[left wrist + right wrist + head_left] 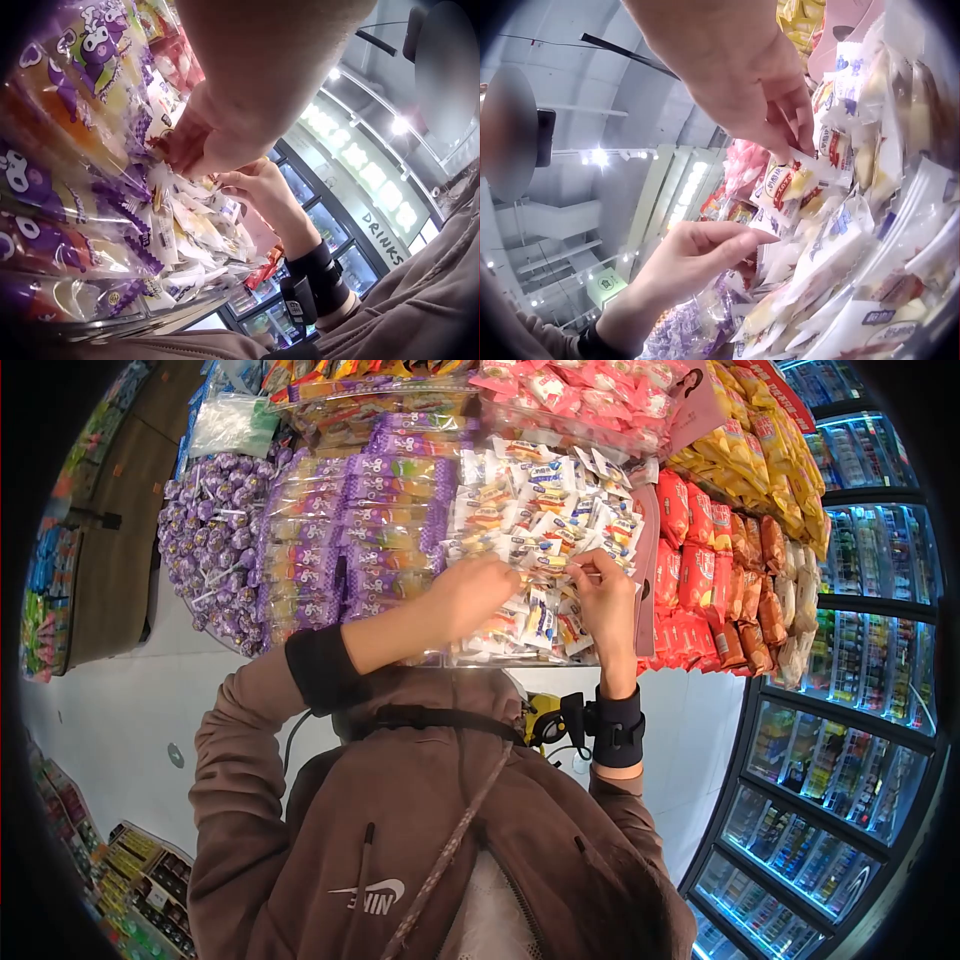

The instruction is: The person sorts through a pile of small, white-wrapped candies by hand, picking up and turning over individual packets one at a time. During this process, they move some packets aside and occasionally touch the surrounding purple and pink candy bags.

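Note:
White snack packets (545, 510) with red or blue print lie in a loose pile at the front of the display. My right hand (608, 600) is over its right side; in the right wrist view its thumb and fingertips pinch the edge of a white packet (784, 184) with a red label. At the pile's left side is my left hand (480, 595), slightly blurred. Its thumb and fingers come together at the packets in the right wrist view, and I cannot tell whether they grip one. The left wrist view shows those fingertips (169, 146) down among the wrappers.
Purple packs (395, 520) and purple-wrapped lollipops (215, 535) fill the left side. Red packs (690, 560) and yellow bags (745, 450) are on the right, behind a pink divider (648, 560). Pink packets (590, 395) lie farther back. Lit drink coolers (860, 610) line the right.

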A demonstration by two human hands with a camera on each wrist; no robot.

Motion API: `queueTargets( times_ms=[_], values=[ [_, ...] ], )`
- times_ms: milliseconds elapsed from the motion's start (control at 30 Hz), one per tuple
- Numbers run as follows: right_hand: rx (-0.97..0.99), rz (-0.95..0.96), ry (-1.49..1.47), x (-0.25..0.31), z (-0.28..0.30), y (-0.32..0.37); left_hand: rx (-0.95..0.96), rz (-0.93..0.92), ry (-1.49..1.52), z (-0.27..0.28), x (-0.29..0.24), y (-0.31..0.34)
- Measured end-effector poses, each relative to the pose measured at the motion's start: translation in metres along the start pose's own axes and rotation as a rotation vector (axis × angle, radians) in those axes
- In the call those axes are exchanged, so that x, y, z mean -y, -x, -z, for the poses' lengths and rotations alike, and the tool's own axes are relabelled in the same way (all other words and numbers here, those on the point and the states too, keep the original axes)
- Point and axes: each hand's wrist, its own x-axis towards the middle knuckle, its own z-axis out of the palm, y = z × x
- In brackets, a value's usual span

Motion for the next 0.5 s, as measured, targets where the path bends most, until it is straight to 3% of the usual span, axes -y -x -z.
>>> queueTargets(
  times_ms=[200,367,500],
  values=[
    [0.06,0.098,0.007,-0.004,0.0,0.001,0.074,-0.023,-0.243,-0.004,-0.003,-0.009],
    [0.065,0.068,0.019,-0.003,-0.001,-0.002,0.099,-0.033,-0.394,-0.013,-0.005,-0.01],
    [0.113,0.015,0.049,0.0,0.0,-0.006,-0.053,-0.007,-0.089,-0.006,0.004,-0.008]
  ],
)
